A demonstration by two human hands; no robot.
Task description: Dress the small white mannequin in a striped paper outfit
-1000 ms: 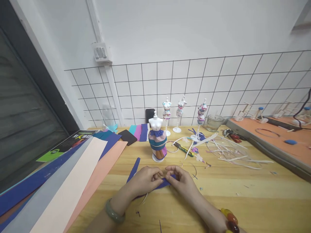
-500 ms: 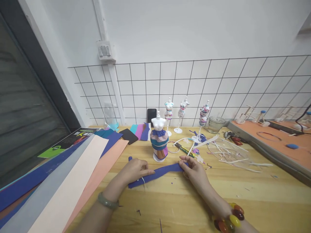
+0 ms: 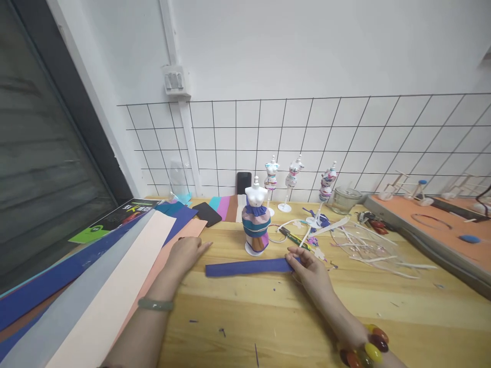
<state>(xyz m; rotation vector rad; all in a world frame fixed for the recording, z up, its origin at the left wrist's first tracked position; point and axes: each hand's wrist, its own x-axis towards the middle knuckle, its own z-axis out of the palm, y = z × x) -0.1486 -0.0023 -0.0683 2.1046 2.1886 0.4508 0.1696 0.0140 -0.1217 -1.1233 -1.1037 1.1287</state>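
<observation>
A flat dark blue strip (image 3: 249, 267) lies nearly level on the wooden table, its straight left end uncovered. My right hand (image 3: 309, 268) pinches its right end between thumb and fingers. To the left, my left hand (image 3: 186, 256) rests by the edge of the peach sheet (image 3: 199, 228), away from the strip. One of its fingers stretches out to the right, while the others are partly hidden. Just behind the strip stands a small white dress-form mannequin (image 3: 256, 194) with a blue ruffle, pink and teal bands and a multicoloured lower part.
Long coloured sheets (image 3: 126, 276) fan out at left. Behind stand a phone (image 3: 244, 182), smaller mannequins (image 3: 294, 171) and a glass jar (image 3: 345, 200). A green-and-black cutter (image 3: 295, 238), white strips and a clear bag (image 3: 360, 240) lie right, beside an orange-topped tray (image 3: 433, 212).
My left hand has let go of the strip and moved left to the peach sheet. The strip now lies flatter and straighter. My right hand keeps its pinch on the right end.
</observation>
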